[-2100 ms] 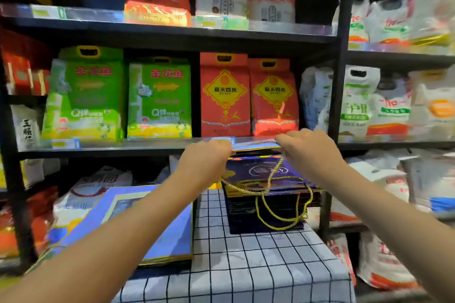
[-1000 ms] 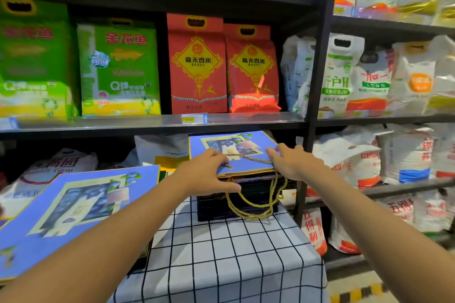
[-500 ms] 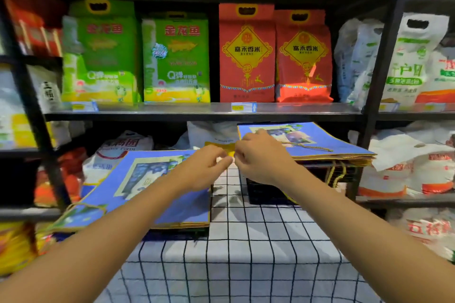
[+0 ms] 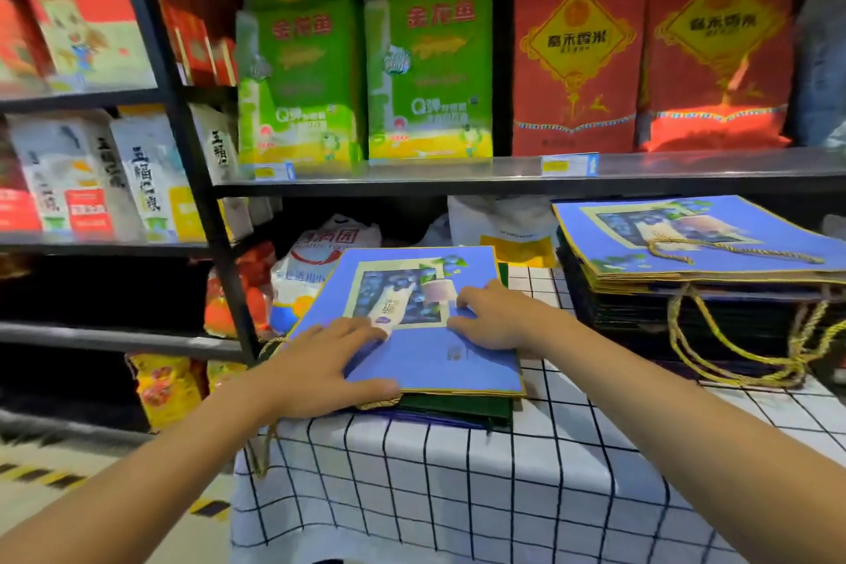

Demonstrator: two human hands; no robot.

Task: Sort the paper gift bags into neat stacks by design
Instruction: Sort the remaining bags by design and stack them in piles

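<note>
My left hand [image 4: 320,369] and right hand [image 4: 496,318] press flat, grip wide, on the top blue blueberry-print paper gift bag [image 4: 425,334] at the checked tabletop's [image 4: 458,472] left edge.

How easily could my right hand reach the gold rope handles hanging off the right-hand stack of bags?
Probably yes. The right hand rests on the left stack's top bag, and only bare checked tablecloth lies between it and the gold rope handles.

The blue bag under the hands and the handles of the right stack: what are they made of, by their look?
Blue bag: looks like stiff printed paper, smooth, faintly glossy; lies flat with crisp edges. Handles: seemingly twisted golden cord; strands show, loops hang limp.
</note>
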